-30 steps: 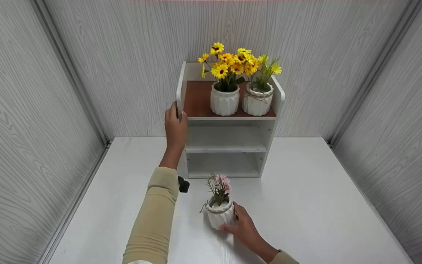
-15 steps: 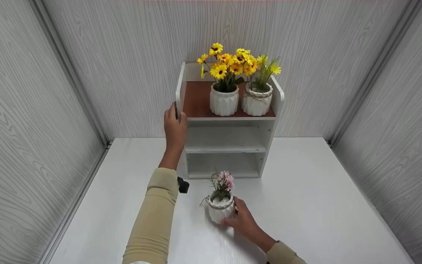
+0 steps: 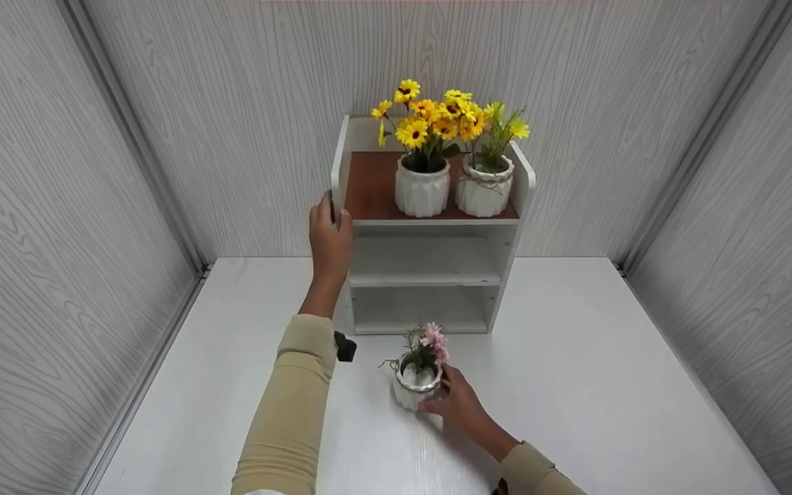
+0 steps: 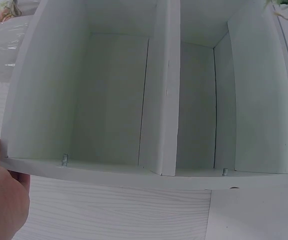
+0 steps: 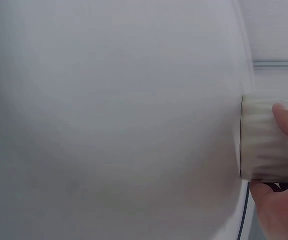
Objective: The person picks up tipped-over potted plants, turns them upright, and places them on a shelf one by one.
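Observation:
My left hand grips the left side panel of a small white shelf unit, thumb in front and fingers at the outer side. In the left wrist view this hand shows at the panel's edge, beside the two bare compartments. My right hand holds a ribbed white flowerpot from its right side, with pink flowers and a twine tie at its rim. The pot is tilted, its opening partly facing me. In the right wrist view, thumb and fingers pinch the pot from both sides.
Two more white pots stand on the brown top of the shelf unit, one with yellow daisies, one with greenery and twine. A white table lies beneath, with grey wood-grain walls around it.
The flowerpot in my right hand has shifted away from me toward the shelf unit and slightly right, and its tilt has changed. My left hand stays on the side panel.

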A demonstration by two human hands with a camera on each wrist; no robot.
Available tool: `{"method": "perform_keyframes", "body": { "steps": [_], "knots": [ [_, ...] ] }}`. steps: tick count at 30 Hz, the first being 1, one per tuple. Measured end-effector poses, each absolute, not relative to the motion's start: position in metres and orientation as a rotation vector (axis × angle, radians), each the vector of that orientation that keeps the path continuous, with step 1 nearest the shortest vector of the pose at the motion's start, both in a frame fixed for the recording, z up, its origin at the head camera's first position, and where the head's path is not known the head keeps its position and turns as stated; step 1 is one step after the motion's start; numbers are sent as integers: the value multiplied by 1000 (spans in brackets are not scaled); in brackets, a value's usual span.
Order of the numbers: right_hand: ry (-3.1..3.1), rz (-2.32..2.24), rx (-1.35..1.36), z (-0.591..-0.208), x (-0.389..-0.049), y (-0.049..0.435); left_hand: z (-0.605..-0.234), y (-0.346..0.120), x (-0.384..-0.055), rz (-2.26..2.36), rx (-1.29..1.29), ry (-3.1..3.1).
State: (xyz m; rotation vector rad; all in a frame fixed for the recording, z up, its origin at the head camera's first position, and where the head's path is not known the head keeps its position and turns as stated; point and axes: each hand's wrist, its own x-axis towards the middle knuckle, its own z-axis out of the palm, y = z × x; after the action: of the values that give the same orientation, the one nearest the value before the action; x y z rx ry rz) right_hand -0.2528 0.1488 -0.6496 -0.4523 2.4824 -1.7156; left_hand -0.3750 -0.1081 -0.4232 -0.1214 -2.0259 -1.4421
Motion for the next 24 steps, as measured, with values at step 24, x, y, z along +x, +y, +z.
{"method": "perform_keyframes", "body": {
  "steps": [24],
  "knots": [
    [2719, -1867, -205, -641, -223, 121, -423, -107, -376, -1451, -100, -2025]
  ]
}}
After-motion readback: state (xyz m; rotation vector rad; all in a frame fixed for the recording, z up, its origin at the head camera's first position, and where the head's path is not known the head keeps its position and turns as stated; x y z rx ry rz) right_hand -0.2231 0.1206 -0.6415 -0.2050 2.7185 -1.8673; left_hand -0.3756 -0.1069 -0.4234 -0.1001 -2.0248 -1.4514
